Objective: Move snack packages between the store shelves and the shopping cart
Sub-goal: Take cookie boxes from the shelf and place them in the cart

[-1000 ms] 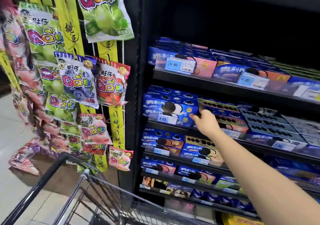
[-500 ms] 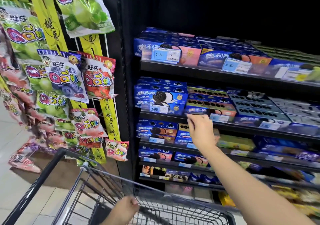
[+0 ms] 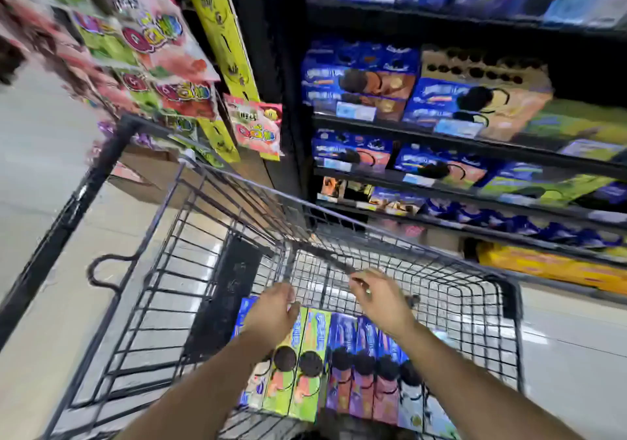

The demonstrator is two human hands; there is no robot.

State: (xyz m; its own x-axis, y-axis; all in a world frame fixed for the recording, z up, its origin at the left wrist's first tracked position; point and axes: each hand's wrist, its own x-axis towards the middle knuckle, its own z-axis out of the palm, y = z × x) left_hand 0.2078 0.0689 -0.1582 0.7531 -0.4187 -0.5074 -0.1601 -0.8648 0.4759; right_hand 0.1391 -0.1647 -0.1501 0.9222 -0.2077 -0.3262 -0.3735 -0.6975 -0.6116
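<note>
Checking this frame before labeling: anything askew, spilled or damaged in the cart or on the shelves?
Nothing stands out. The cookie boxes stand in a tidy row in the shopping cart; the shelf stock looks stacked and intact. Motion blur hides fine damage.

Bright shop light from above — the floor [image 3: 37,175] shines. Everything looks smeared, most at the bags [image 3: 142,49] and shelves [image 3: 475,141]. Lines bend at the edges — shelf backs are dark.
</note>
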